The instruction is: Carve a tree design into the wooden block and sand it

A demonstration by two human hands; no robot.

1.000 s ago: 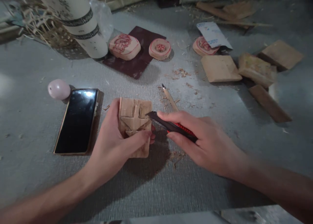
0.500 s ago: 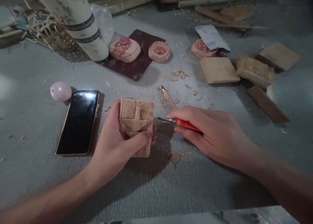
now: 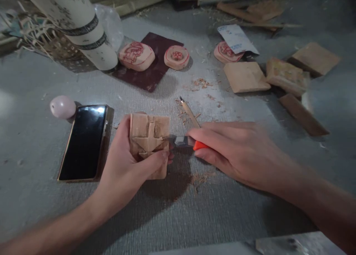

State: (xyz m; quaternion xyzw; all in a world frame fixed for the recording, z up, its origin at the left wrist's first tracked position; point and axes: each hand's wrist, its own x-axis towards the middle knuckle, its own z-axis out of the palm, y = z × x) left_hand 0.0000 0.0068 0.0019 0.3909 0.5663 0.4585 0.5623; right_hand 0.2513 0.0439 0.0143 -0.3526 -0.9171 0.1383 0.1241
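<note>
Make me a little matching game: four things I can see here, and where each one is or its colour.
1. Phone
2. Carved block
3. Knife
4. Flat sheet

A. Maroon
B. Held in the right hand
C. Lying left of the left hand
D. Held in the left hand

Pairs: 1-C, 2-D, 3-B, 4-A

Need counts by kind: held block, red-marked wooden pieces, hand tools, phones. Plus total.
Carved block, in the left hand: 1
Red-marked wooden pieces: 3
Hand tools: 2 (orange-gripped tool in the right hand; wood-handled tool lying loose)
Phone: 1
Total: 7
</note>
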